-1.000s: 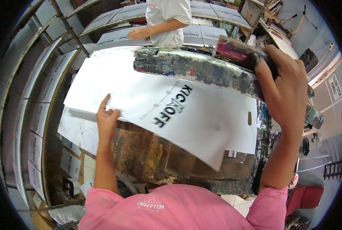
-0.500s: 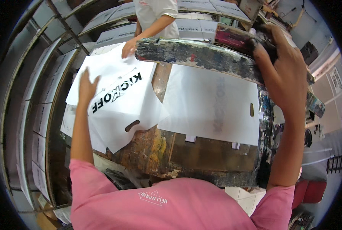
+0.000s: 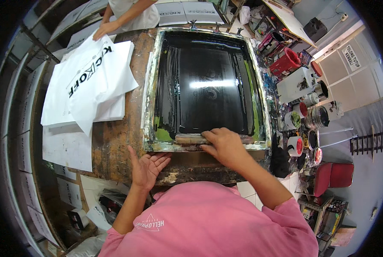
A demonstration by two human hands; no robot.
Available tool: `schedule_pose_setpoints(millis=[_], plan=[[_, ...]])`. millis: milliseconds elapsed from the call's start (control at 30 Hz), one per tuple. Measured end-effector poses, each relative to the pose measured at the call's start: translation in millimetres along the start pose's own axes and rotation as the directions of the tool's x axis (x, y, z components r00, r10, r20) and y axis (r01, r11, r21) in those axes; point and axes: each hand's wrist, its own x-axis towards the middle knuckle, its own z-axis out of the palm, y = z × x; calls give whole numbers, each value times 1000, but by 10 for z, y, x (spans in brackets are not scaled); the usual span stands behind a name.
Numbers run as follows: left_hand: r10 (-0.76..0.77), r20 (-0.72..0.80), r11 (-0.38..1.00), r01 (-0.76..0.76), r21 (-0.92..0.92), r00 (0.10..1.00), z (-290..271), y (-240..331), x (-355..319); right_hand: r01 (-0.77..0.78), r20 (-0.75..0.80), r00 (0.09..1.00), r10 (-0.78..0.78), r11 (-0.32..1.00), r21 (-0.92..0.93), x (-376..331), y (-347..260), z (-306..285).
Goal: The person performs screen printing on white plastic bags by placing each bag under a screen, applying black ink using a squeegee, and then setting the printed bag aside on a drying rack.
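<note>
Squeegee (image 3: 200, 139): a long wooden-backed bar lying across the near end of the printing screen (image 3: 208, 81), directly under the right hand's fingers.

Left to right:

1. Stack of white printed bags (image 3: 88, 85): well to the left of both hands, on the stained wooden table (image 3: 118, 141). A co-worker's hand (image 3: 103, 29) rests on its far edge.
2. Left hand (image 3: 148, 167): palm up, fingers spread and loosely apart, holding nothing. Its fingertips lie just below the near left corner of the screen frame, against the table edge.
3. Right hand (image 3: 223, 145): fingers close together and pressed flat over the squeegee, thumb tucked toward the frame's near rail (whether the thumb wraps under the bar cannot be told).
4. Ink pots and tape rolls (image 3: 305, 120): crowded on the bench to the right of the right hand, well apart from it.

Handling judgement: the squeegee looks stiff and light enough for one hand, but its surface is likely ink-wet and slippery. Best hold is on the wooden back, near its middle, fingers over the top. The screen mesh is glossy with black ink and probably easy to puncture; handle it by the frame only.
</note>
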Motion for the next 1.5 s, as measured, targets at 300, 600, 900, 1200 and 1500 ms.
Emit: schedule_pose_setpoints(millis=[300,600,900,1200,1500], plan=[[41,-153,997,-31,66,987,-164,-215,57,70,-87,993,-76,995,-68,553,408,315],[116,7,988,-114,-107,993,-383,-307,49,74,-280,947,-155,958,-278,2545,1699,369],[184,173,978,-163,-129,968,-573,-322,117,99,-54,992,-110,980,-175,2937,1906,-306],[246,337,969,-220,-115,909,-426,-263,89,-30,119,992,28,1000,8,303,108,-526],[438,673,886,-414,-210,596,851,712,-104,-39,-605,748,-273,892,-450,621,-303,-1430]])
